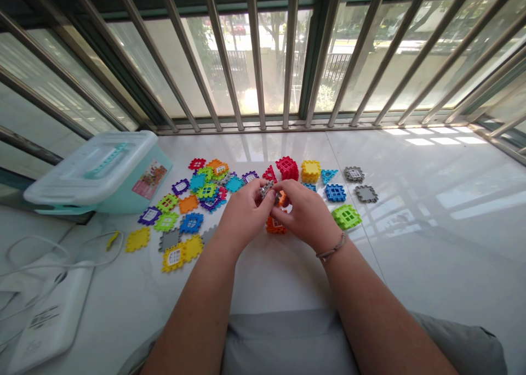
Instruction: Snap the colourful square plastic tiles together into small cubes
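Note:
My left hand (245, 210) and my right hand (304, 212) meet over the white sill, fingers closed. Between the left fingertips sits a small grey tile (266, 188). Under both hands is an orange block piece (274, 225), which the right hand holds and partly hides. Just beyond stand a red cube (287, 168) and a yellow cube (310, 171). A green cube (346, 216) lies right of my right hand.
Several colourful flat tiles (191, 205) are scattered to the left. A blue tile (335, 192) and grey tiles (360, 184) lie to the right. A teal lidded box (98, 172) stands at far left, a white power bank (53, 314) with cables near the front. Window bars (255, 57) run behind.

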A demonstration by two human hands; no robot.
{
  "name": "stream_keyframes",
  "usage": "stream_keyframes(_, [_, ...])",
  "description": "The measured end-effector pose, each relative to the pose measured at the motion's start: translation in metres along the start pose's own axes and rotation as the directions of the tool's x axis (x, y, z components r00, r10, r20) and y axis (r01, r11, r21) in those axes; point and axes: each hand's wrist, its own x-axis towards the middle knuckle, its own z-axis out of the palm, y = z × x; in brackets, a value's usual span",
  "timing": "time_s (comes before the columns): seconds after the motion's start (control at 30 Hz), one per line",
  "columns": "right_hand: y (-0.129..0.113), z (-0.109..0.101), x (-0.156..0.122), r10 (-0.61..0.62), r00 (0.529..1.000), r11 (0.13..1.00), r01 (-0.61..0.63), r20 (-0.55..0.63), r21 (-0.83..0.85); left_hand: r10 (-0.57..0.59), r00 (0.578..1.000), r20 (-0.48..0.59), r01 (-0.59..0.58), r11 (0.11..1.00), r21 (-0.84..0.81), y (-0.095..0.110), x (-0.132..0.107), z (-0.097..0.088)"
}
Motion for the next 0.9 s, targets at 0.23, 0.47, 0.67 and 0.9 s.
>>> stream_keyframes(0.23, [0.0008,0.0001,0.0006,0.015,1.0,1.0,-0.015,0.02,0.005,-0.007,1.0,0.025,0.006,0.999,0.037,0.0022,-0.0007,-0.0016])
stream_keyframes(0.47, [0.0007,0.0001,0.0007,0.009,1.0,1.0,-0.009,0.016,0.006,-0.004,1.0,0.029,0.003,0.999,0.04,0.003,-0.0004,-0.0017])
stream_keyframes(0.67, [0.0008,0.0002,0.0009,0.017,1.0,1.0,-0.017,0.024,0.006,0.0,1.0,0.031,-0.001,0.999,0.04,0.0029,-0.0008,-0.0015])
stream_keyframes(0.9, [0.0013,0.0004,0.0012,0.008,1.0,1.0,-0.008,0.02,-0.006,0.0,1.0,0.029,-0.002,0.999,0.053,0.003,-0.0004,-0.001])
